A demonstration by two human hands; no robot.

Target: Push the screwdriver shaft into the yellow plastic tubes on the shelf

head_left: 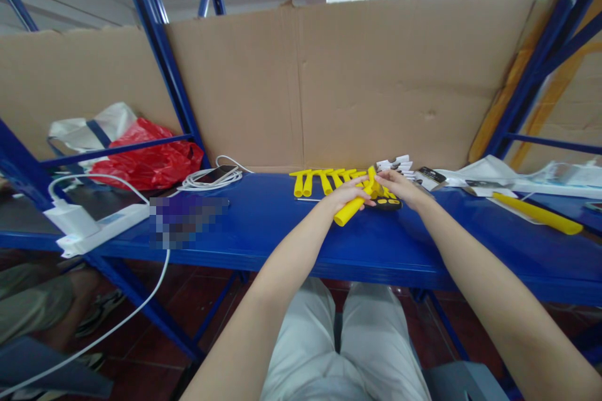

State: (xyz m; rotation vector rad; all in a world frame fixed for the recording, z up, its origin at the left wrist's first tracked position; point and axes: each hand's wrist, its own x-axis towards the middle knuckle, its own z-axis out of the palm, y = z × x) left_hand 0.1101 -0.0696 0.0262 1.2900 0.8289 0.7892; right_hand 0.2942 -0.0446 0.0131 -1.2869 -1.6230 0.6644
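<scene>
My left hand (pixel 346 195) is closed around a yellow T-shaped tool (pixel 350 212) with a tubular handle, whose open end points toward me. At its far end, the fingers of my right hand (pixel 399 187) close on the head; whether they pinch a smaller part there is hidden. Behind my left hand lies a row of similar yellow T-shaped tools (pixel 308 183). A thin metal rod (pixel 308 200) rests in front of them. Under my right hand sits a black and yellow object (pixel 390 205), partly covered. Small white pieces (pixel 399 163) are heaped just beyond.
A long yellow piece (pixel 540 213) and packaging (pixel 489 170) lie at right. At left are a white power strip (pixel 106 229), a coiled cable (pixel 188 183) with a phone (pixel 217 173), and a red bag (pixel 150 153). Cardboard (pixel 376 81) backs the blue table (pixel 263 219).
</scene>
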